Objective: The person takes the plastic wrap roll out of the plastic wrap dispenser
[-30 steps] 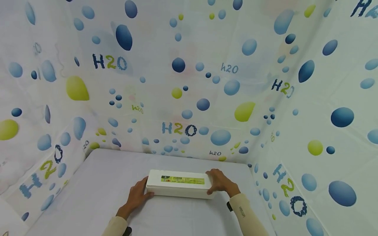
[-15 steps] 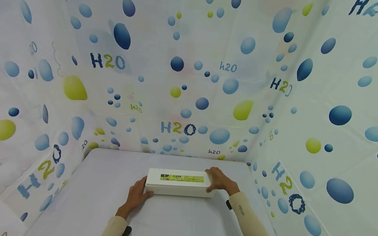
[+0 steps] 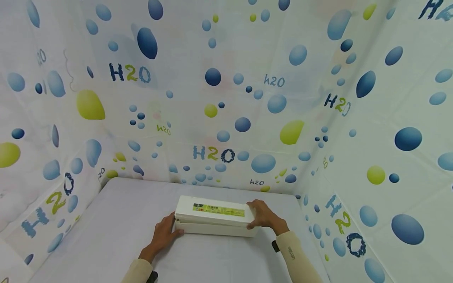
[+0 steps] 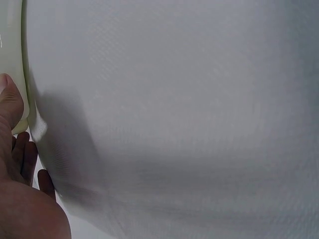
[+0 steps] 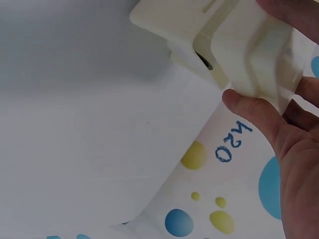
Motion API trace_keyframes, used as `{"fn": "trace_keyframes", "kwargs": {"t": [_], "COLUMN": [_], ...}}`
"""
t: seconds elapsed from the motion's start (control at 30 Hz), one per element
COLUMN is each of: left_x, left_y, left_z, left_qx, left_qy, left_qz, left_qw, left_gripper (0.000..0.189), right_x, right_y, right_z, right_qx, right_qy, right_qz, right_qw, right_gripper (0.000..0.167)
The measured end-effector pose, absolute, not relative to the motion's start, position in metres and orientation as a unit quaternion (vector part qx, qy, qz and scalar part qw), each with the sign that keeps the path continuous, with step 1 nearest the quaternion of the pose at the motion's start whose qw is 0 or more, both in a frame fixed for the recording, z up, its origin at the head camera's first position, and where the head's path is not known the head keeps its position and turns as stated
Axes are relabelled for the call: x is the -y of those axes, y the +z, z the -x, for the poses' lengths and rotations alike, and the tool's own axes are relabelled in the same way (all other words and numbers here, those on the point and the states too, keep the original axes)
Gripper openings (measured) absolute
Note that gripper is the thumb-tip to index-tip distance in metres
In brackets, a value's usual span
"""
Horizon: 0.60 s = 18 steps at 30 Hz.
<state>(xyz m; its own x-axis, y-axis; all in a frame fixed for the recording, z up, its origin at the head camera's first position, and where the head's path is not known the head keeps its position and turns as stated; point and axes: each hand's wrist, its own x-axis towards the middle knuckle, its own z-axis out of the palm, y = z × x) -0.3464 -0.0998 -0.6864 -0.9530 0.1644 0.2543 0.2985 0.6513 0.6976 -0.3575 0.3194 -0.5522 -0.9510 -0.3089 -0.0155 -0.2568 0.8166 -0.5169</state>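
Soft, slightly dim light fills the head view. In the left wrist view, diffuse shadows grey the desk [image 4: 174, 114].

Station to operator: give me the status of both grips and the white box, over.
Left grip on white box's left end, right grip on right. Box shows lid tilted, left end raised. No obstacle seen.

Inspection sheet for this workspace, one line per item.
Surface: table, pale covering.
Job's things: white box; its labelled lid is tilted, left end up, with a gap at that end.
Clutter: nothing seen.
Grippers: bare hands. Left hand grips the box's left end; right hand holds the right end.
Cables: nothing seen.
Surroundings: curtains printed with drops and "H2O".
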Motion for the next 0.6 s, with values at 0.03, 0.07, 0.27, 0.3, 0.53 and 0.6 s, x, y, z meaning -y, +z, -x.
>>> {"fn": "trace_keyframes", "kwargs": {"t": [0.03, 0.07, 0.27, 0.3, 0.53, 0.6], "left_x": [0.1, 0.1, 0.1, 0.1, 0.099, 0.099], "left_y": [-0.686, -0.686, -0.693, -0.694, -0.695, -0.696], "left_z": [0.346, 0.346, 0.347, 0.347, 0.348, 0.349], "left_qx": [0.905, 0.905, 0.907, 0.906, 0.904, 0.905], "left_qy": [-0.396, -0.397, -0.376, -0.376, -0.382, -0.381], "left_qz": [0.128, 0.128, 0.141, 0.143, 0.142, 0.142], "left_qw": [0.084, 0.084, 0.127, 0.133, 0.132, 0.127], "left_gripper": [0.084, 0.084, 0.08, 0.08, 0.081, 0.081], "right_x": [-0.32, -0.321, -0.325, -0.326, -0.336, -0.339], "right_y": [-0.552, -0.552, -0.547, -0.546, -0.549, -0.551], "right_z": [0.357, 0.357, 0.352, 0.351, 0.348, 0.348], "right_qx": [-0.953, -0.953, -0.951, -0.951, -0.956, -0.957], "right_qy": [-0.263, -0.265, -0.282, -0.282, -0.267, -0.265], "right_qz": [0.145, 0.141, 0.122, 0.119, 0.119, 0.115], "right_qw": [0.048, 0.045, 0.033, 0.03, 0.002, -0.005], "right_gripper": [0.084, 0.084, 0.088, 0.088, 0.087, 0.088]}}
